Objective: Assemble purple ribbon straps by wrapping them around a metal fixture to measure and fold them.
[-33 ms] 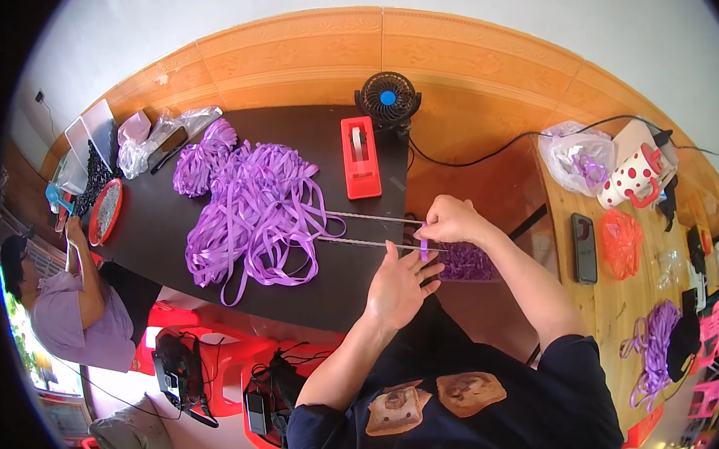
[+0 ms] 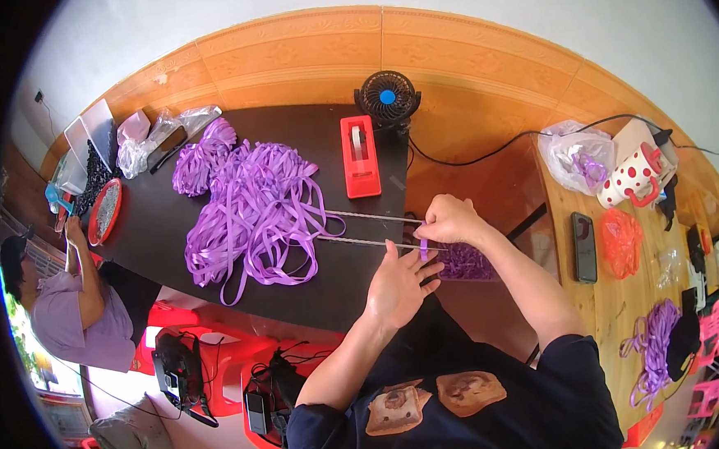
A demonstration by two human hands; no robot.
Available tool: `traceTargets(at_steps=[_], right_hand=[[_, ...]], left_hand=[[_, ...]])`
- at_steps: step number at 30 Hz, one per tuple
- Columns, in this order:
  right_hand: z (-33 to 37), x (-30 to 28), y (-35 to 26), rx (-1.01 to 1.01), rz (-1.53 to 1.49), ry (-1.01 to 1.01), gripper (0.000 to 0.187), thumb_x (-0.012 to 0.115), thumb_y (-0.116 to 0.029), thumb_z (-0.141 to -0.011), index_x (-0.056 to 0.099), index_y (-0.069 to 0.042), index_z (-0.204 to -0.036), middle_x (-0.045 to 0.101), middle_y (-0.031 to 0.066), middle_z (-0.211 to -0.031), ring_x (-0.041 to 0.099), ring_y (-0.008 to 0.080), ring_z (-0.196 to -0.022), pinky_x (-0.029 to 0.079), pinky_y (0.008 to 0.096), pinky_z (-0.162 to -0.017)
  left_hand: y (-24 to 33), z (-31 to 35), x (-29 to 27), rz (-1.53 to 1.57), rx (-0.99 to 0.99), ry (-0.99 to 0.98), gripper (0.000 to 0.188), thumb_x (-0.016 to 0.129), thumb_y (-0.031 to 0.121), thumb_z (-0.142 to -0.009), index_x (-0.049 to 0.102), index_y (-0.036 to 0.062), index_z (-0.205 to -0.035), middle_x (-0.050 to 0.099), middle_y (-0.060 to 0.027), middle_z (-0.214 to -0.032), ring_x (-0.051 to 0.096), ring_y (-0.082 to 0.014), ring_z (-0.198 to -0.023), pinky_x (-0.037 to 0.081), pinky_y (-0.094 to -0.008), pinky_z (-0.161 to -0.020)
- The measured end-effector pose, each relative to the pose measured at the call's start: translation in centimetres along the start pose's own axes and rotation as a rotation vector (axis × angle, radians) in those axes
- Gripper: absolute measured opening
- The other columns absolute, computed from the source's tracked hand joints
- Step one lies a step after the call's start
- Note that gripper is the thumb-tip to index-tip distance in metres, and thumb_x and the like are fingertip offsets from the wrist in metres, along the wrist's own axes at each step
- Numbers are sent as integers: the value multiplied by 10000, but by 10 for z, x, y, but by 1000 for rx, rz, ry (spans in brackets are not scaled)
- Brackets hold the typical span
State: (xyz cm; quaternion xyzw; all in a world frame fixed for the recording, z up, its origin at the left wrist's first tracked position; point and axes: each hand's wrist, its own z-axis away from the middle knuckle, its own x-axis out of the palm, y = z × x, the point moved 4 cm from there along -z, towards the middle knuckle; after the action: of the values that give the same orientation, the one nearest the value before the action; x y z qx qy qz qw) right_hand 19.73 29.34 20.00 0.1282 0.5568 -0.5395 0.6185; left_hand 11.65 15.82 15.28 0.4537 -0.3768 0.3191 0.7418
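Observation:
Two thin metal rods (image 2: pixel 375 216) stick out past the right end of the dark table, side by side. A short band of purple ribbon (image 2: pixel 423 245) crosses between them near their free ends. My right hand (image 2: pixel 451 220) is closed, its thumb and fingertips pinching the ribbon at the far rod. Just below the near rod, my left hand (image 2: pixel 396 286) lies palm up with its fingers spread, the fingertips close to the ribbon; whether they touch it I cannot tell. A big loose heap of purple ribbon (image 2: pixel 252 210) covers the table left of the rods.
A red tape dispenser (image 2: pixel 361 158) and a small black fan (image 2: pixel 387 99) stand at the table's far right. Below my right hand is a container of purple strips (image 2: pixel 466 263). A wooden table (image 2: pixel 607 308) stands right, holding a phone (image 2: pixel 584 248). A person (image 2: pixel 81 311) sits left.

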Motion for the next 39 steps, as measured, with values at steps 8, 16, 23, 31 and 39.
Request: traceTargets(at_steps=[8, 16, 23, 31, 39], right_hand=[[22, 8, -32, -10, 402, 349, 175, 654, -241, -631, 655, -72, -587, 626, 117, -625, 547, 282, -800, 304, 423, -704], [38, 22, -25, -86, 433, 635, 226, 664, -297, -728, 709, -86, -661, 645, 103, -721, 536, 302, -883, 311, 450, -744], [28, 42, 81, -8, -899, 486, 302, 618, -309, -896, 663, -14, -849, 689, 54, -841, 616, 120, -860, 456, 342, -696], [8, 74, 57, -246, -1769, -201, 678, 365, -580, -935, 290, -125, -1431, 538, 208, -1235, 515, 312, -1128, 390, 444, -947], [11, 60, 45, -311, -1618, -167, 605, 465, -482, -939, 350, -98, -1392, 622, 186, -1022, 606, 270, -949, 470, 393, -865]], left_hand=[[-1, -2, 0, 18, -4, -31, 756, 232, 607, -946, 367, -28, -1335, 455, -135, -1318, 388, -284, -1245, 233, -442, -1056], [-2, -1, 2, 7, -2, -26, 722, 248, 582, -953, 383, -25, -1320, 468, -128, -1296, 397, -269, -1238, 228, -449, -1061], [0, 2, 3, -22, 14, 2, 719, 279, 582, -949, 416, -32, -1299, 472, -128, -1291, 416, -295, -1209, 309, -406, -977], [1, 1, 3, -4, 3, -13, 732, 259, 586, -950, 400, -29, -1319, 467, -125, -1303, 419, -284, -1208, 325, -396, -967], [0, 2, 4, 0, -3, -10, 750, 247, 596, -947, 370, -23, -1351, 447, -127, -1329, 409, -287, -1225, 321, -397, -974]])
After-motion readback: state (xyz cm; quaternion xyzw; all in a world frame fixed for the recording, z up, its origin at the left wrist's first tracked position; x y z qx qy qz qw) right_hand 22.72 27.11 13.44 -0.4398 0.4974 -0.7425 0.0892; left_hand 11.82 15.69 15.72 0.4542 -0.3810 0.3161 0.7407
